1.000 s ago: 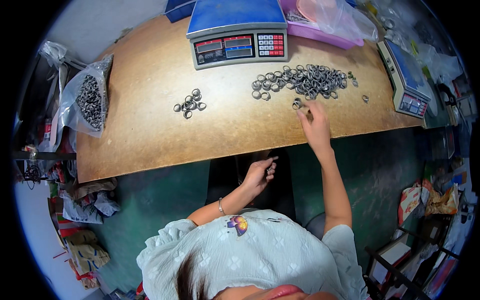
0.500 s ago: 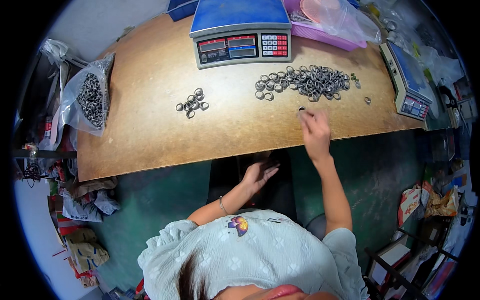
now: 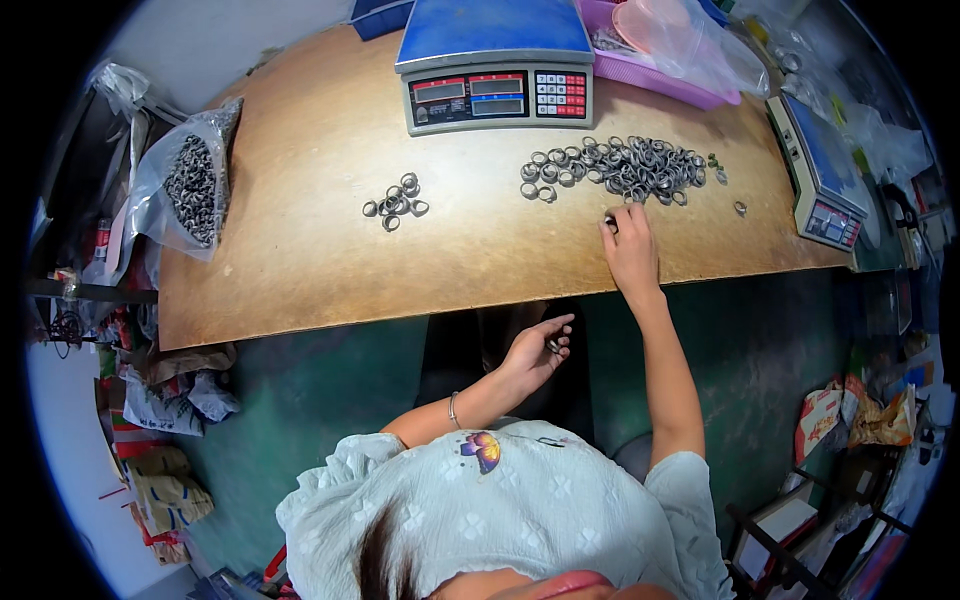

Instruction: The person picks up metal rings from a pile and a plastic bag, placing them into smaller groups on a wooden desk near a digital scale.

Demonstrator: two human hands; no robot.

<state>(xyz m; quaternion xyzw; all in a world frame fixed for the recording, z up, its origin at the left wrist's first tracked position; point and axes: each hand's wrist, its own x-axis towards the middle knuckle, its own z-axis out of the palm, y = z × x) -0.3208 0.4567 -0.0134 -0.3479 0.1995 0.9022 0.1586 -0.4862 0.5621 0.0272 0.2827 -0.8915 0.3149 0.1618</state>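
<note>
My right hand (image 3: 631, 252) is over the table just below the large pile of grey metal rings (image 3: 645, 170). Its thumb and fingers pinch a metal ring (image 3: 611, 221) close to the tabletop. Below the table's front edge, in front of my lap, my left hand (image 3: 536, 358) is turned partly upward with its fingers curled. A small metal ring (image 3: 553, 346) shows among those fingers. Further left on the table lies a small group of similar rings (image 3: 393, 205), well apart from both hands. A single ring (image 3: 740, 208) lies right of the large pile.
A blue-topped scale (image 3: 497, 95) stands at the back of the wooden table (image 3: 300, 270). A second scale (image 3: 825, 180) is at the right edge. Behind are a purple basket (image 3: 665, 80) and a blue tray (image 3: 382, 18). A clear bag of small metal parts (image 3: 195, 190) stands left.
My right hand has settled, its fingers down around the ring below the pile. My left hand has moved slightly right and turned, so a ring shows in it. The view has shifted slightly.
</note>
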